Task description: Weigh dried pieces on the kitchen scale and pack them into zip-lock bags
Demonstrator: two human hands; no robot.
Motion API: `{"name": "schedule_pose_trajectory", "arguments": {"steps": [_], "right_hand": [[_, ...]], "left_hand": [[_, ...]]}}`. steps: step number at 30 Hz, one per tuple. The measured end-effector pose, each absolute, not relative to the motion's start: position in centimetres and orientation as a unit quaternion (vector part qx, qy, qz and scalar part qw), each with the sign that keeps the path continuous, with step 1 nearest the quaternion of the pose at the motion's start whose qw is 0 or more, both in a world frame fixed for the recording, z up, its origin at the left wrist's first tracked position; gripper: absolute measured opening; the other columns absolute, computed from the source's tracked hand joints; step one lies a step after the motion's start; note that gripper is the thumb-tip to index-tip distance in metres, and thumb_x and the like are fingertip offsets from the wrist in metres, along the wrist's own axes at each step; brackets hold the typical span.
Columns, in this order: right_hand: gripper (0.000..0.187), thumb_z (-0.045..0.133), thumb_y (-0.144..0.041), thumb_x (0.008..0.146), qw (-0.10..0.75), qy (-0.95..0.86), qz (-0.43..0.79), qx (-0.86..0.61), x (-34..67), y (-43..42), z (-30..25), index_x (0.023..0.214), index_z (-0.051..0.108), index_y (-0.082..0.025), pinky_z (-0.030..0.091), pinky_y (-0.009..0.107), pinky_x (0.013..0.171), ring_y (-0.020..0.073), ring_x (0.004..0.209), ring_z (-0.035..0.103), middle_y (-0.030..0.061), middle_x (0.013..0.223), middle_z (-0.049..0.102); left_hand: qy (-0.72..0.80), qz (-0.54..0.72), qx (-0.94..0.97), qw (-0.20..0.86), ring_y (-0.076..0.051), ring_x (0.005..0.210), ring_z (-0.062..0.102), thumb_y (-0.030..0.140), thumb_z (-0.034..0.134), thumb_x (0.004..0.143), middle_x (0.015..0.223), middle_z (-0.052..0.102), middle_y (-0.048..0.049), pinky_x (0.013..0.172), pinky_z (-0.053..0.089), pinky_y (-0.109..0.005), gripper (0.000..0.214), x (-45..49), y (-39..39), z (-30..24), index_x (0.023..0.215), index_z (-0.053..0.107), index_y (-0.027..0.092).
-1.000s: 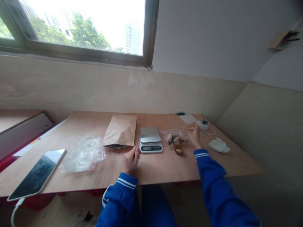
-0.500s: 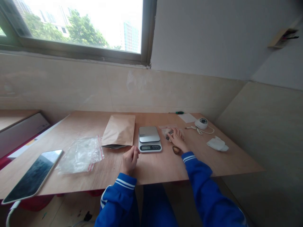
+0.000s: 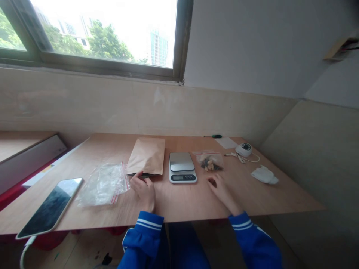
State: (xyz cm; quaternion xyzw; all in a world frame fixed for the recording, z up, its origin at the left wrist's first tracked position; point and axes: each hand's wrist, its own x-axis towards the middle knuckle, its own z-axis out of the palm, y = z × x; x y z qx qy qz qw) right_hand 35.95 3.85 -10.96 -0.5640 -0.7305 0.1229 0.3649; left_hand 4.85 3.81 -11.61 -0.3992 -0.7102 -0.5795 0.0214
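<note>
At the kraft envelope (image 3: 146, 156), left grip (image 3: 144, 191) touches it; right grip (image 3: 223, 192) lies open.

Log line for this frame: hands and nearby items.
left hand: at brown kraft-paper envelope lower edge | right hand: open, beside dark brown piece | clear zip bag of dark pieces: beside silver digital scale

Scale (image 3: 181, 167) between paper envelope (image 3: 146, 156) and zip bag (image 3: 209, 161)

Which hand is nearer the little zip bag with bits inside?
Right. The right hand is just in front of the zip bag; the left hand is farther away, past the kitchen scale.
</note>
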Motion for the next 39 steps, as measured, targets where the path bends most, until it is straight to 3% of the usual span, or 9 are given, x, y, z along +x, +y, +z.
{"name": "schedule_pose_trajectory", "arguments": {"steps": [3,8,15,20,23,27,29,33,39], "right_hand": [[0.011,0.052,-0.024,0.083,0.399,-0.740,0.157,-0.518,33.8,5.5,-8.5,0.085,0.062,-0.019,0.050,0.037,0.079,0.0223,0.086,0.061,0.0071,0.091,0.062],[0.014,0.057,-0.026,0.081,0.448,-0.745,0.156,-0.468,28.2,10.8,-6.6,0.092,0.061,-0.018,0.049,0.036,0.081,0.0194,0.084,0.061,0.0067,0.093,0.063],[0.015,0.055,-0.024,0.084,0.399,-0.763,0.093,-0.500,24.5,12.6,-7.7,0.095,0.061,-0.016,0.046,0.044,0.089,0.0244,0.096,0.058,0.0102,0.098,0.065],[0.027,0.041,-0.017,0.092,0.442,-0.812,0.120,-0.361,21.6,6.6,-6.1,0.110,0.061,-0.019,0.045,0.043,0.097,0.0227,0.110,0.056,0.0106,0.110,0.063],[0.044,0.035,-0.008,0.090,0.385,-0.870,0.150,-0.271,18.2,4.1,-5.5,0.128,0.053,-0.021,0.045,0.039,0.102,0.0197,0.119,0.053,0.0088,0.123,0.061],[0.060,0.039,-0.001,0.081,0.297,-0.905,0.064,-0.299,14.2,4.0,-6.8,0.140,0.041,-0.008,0.039,0.043,0.110,0.0251,0.135,0.038,0.0161,0.142,0.047],[0.058,0.040,0.001,0.079,0.284,-0.895,0.039,-0.342,13.3,4.3,-7.8,0.136,0.046,-0.004,0.040,0.044,0.110,0.0272,0.133,0.042,0.0187,0.138,0.050],[0.047,0.039,0.003,0.082,0.306,-0.875,0.034,-0.373,13.0,4.3,-8.2,0.125,0.056,-0.009,0.046,0.042,0.102,0.0257,0.117,0.055,0.0160,0.124,0.061],[0.035,0.042,-0.006,0.090,0.311,-0.823,0.004,-0.476,12.0,5.6,-5.8,0.122,0.055,-0.009,0.052,0.044,0.089,0.0292,0.104,0.060,0.0182,0.113,0.064]], "left_hand": [[-0.720,-0.529,-0.444,0.060,-0.033,0.113,0.048,0.007,0.042,0.077,0.112,0.054,-0.0165,0.098,0.037,-0.055,0.035,4.2,3.6,-11.3,0.110,0.053,0.012],[-0.706,-0.484,-0.512,0.071,-0.030,0.116,0.049,0.005,0.040,0.080,0.120,0.053,-0.0147,0.100,0.038,-0.052,0.044,3.8,3.0,-10.2,0.121,0.053,0.016],[-0.680,-0.409,-0.606,0.063,-0.028,0.116,0.052,0.000,0.038,0.075,0.126,0.055,-0.0141,0.099,0.041,-0.047,0.060,0.2,4.1,-8.4,0.131,0.049,0.018],[-0.668,-0.392,-0.632,0.021,-0.024,0.090,0.063,0.008,0.038,0.082,0.099,0.069,-0.0087,0.079,0.049,-0.035,0.039,-1.4,5.9,-7.6,0.106,0.064,0.023],[-0.635,-0.420,-0.648,-0.007,-0.021,0.081,0.065,0.019,0.044,0.086,0.092,0.072,-0.0061,0.073,0.049,-0.030,0.024,-1.0,6.3,-7.0,0.094,0.067,0.023],[-0.589,-0.485,-0.646,-0.010,-0.019,0.078,0.067,0.029,0.047,0.089,0.088,0.072,-0.0055,0.070,0.049,-0.027,0.021,-0.5,5.9,-5.6,0.089,0.067,0.022],[-0.578,-0.511,-0.636,0.002,-0.019,0.077,0.067,0.031,0.049,0.089,0.087,0.072,-0.0046,0.070,0.049,-0.026,0.021,-0.7,5.5,-4.8,0.088,0.068,0.022],[-0.566,-0.522,-0.638,0.019,-0.017,0.075,0.067,0.035,0.049,0.090,0.085,0.072,-0.0029,0.070,0.050,-0.026,0.023,-0.9,5.0,-3.7,0.089,0.069,0.023],[-0.558,-0.515,-0.649,0.047,-0.017,0.078,0.067,0.034,0.050,0.090,0.086,0.072,-0.0042,0.069,0.048,-0.025,0.023,0.6,4.6,-4.0,0.090,0.070,0.022]]}}
